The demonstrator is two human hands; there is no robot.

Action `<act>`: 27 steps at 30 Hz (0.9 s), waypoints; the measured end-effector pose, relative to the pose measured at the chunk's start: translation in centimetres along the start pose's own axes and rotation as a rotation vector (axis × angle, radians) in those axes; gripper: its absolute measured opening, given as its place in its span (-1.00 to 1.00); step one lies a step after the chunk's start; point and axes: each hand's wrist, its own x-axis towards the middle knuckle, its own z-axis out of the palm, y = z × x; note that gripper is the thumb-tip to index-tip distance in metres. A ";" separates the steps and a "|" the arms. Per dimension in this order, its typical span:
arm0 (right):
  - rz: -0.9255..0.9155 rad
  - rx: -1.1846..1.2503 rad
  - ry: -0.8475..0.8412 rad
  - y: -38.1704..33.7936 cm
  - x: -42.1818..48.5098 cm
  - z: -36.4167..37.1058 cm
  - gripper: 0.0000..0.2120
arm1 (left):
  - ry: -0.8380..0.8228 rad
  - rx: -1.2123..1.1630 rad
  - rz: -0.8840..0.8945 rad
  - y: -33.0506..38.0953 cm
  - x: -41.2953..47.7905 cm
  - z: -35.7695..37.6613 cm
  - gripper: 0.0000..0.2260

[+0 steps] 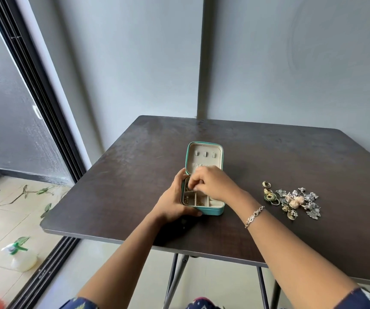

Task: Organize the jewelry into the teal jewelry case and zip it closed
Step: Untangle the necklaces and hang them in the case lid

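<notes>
Dark table (135,157), open teal case (213,211) near its middle.
The left hand (172,201) grips the case's left side, fingers curled round it. The right hand (213,182) dips into a left compartment (187,189), fingertips bunched close; holding something or not, I cannot tell. A jewelry pile (295,201) lies apart to the right; a bracelet (254,216) circles the right wrist.

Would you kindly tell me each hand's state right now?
Left hand grips the teal jewelry case.
Right hand: fingers curled inside the case; grasp cannot be told.
</notes>
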 end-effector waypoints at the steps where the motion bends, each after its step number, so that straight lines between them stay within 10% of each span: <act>1: -0.020 -0.041 -0.040 -0.4 0.2 0.1 -0.84 | 0.001 0.003 0.001 0.1 0.0 0.0 0.09; 27: -0.078 -0.475 -0.080 -2.8 0.3 1.6 -0.77 | 0.035 0.004 -0.059 0.8 -0.4 0.0 0.02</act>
